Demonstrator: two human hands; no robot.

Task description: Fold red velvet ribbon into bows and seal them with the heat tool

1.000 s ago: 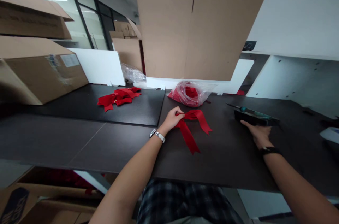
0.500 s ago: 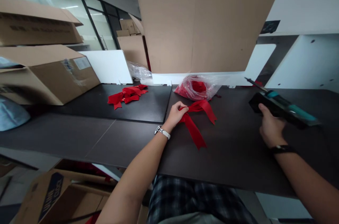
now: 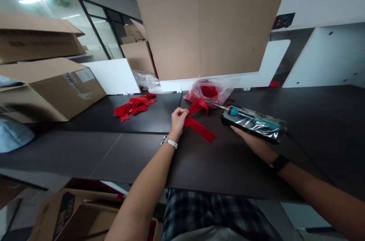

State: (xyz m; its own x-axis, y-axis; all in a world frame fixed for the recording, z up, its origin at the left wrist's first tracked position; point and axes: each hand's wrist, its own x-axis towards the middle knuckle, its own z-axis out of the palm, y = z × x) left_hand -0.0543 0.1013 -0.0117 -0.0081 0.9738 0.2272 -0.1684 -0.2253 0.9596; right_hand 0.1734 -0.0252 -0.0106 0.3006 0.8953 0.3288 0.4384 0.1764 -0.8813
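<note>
Red ribbon [image 3: 201, 129] sits over the dark, smooth worktop [image 3: 228, 172], left hand [image 3: 180, 114] pinching its fold tight, notched tail running right and toward the person. Right hand [image 3: 248, 138] grips the iron-like tool [image 3: 253, 120] from below (fingers mostly hidden), long axis slanting, thin metal tip pointing left at the ribbon's loop, contact unclear. Cardboard panel [image 3: 211, 20] upright behind; ribbon flat, matte, tool's clear wrap shiny, wrinkled.
</note>
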